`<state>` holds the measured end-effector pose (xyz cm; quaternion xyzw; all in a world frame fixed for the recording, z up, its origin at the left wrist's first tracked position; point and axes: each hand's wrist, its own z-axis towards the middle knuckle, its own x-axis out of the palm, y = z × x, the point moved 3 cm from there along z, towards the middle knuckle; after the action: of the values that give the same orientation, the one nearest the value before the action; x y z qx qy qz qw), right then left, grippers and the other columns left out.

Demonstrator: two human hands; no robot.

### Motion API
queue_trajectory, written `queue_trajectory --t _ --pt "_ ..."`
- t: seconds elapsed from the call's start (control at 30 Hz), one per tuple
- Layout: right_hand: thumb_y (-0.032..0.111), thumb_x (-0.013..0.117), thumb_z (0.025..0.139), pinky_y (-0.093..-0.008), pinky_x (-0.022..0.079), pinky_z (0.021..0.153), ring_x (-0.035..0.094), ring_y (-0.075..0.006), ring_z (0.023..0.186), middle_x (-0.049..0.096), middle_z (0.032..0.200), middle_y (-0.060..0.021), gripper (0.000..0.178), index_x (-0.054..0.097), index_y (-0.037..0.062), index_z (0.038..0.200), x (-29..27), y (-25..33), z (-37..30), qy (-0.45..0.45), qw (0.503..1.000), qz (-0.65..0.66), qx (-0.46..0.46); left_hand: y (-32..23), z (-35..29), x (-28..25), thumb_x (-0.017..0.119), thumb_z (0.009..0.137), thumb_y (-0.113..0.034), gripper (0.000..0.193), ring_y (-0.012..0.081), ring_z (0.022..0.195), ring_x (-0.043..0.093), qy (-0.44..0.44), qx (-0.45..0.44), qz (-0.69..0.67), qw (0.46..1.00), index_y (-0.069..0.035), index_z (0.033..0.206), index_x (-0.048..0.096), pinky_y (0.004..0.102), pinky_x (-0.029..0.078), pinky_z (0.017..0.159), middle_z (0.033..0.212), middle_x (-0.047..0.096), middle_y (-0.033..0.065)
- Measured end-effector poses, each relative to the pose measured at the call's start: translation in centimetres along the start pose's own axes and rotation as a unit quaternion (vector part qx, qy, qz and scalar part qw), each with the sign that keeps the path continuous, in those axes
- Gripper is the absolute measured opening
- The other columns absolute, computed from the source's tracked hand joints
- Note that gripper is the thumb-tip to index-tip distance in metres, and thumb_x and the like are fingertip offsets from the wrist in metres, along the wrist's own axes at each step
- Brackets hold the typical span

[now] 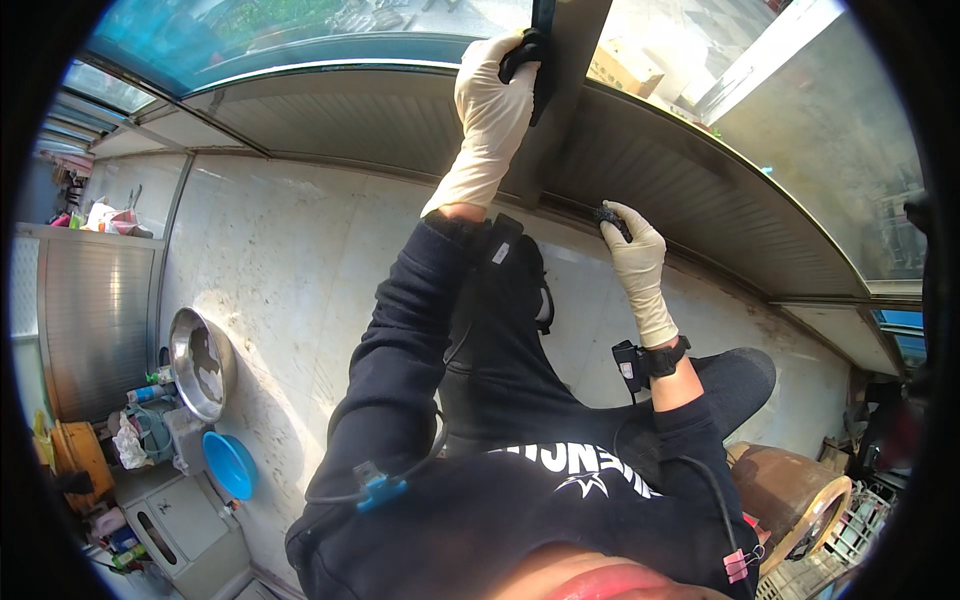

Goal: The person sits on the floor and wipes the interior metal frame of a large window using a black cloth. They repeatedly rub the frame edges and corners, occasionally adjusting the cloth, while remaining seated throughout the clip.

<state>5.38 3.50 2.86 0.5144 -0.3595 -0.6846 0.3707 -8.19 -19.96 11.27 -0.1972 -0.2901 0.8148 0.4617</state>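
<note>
In the head view, the left hand (492, 105) is reaching to the upper centre of the frame, its gloved grip closing around a black item (523, 56) beside a dark metal post (570, 95); whether that item is a cloth or a handle is hard to tell. The right hand (638, 255), right of centre, is pinching a dark scrubbing pad (611, 221) just beside the lower rail (705, 273); contact is not showing clearly. The step in hand seems to be wiping the door's metalwork, and the next stroke is probably calling for firm, even pressure along the edge. The gloves are looking thin, cream and wrinkled, the pad rough and lumpy. The lower panel (700, 185) is showing narrow ribs, the blue-tinted glass (300, 40) is shining smooth, and the pale floor (260, 220) is showing brown smudges.
</note>
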Motion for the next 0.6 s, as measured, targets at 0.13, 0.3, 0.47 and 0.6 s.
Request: queue_trajectory --t 0.13,0.3,0.47,0.6 --pt "0.008 0.072 0.089 -0.0259 0.055 0.081 0.071 -0.0122 0.086 0.077 0.099 -0.0088 0.026 0.073 0.0020 0.115 -0.1 0.2 -0.2 0.009 0.999 0.045 0.006 1.2 -2.6 -1.4 0.078 0.079 -0.004 0.028 0.0242 0.096 0.070 0.121 -0.152 0.145 0.970 -0.004 0.106 0.073 0.0329 0.055 0.087 0.102 0.072 0.0108" --pt "0.009 0.072 0.089 -0.0247 0.055 0.081 0.070 -0.0098 0.086 0.077 0.099 -0.0070 0.026 0.074 0.0026 0.114 -1.1 -0.4 -0.3 0.006 0.999 0.040 0.024 1.5 -2.3 -2.2 0.079 0.079 -0.002 0.026 0.0207 0.091 0.070 -0.005 -0.089 0.033 0.995 0.000 0.103 0.073 0.0313 0.056 0.085 0.101 0.072 0.0109" --pt "0.008 0.073 0.089 -0.0243 0.054 0.081 0.068 -0.0090 0.085 0.076 0.097 -0.0065 0.027 0.073 0.0011 0.115 -1.1 -0.9 -0.8 -0.006 0.998 0.066 0.016 0.9 -0.1 -0.6 0.073 0.080 -0.007 0.026 0.0301 0.096 0.069 0.026 -0.033 0.093 0.995 -0.007 0.106 0.072 0.0366 0.054 0.087 0.102 0.070 0.0112" --pt "0.006 0.074 0.089 -0.0247 0.055 0.081 0.069 -0.0096 0.087 0.076 0.099 -0.0064 0.028 0.072 -0.0002 0.116 -1.1 -1.8 -1.0 0.000 0.994 0.087 0.073 2.2 -2.2 -2.9 0.077 0.076 -0.007 0.025 0.0273 0.093 0.070 0.118 -0.131 0.174 0.969 -0.006 0.101 0.074 0.0347 0.055 0.087 0.100 0.072 0.0108"
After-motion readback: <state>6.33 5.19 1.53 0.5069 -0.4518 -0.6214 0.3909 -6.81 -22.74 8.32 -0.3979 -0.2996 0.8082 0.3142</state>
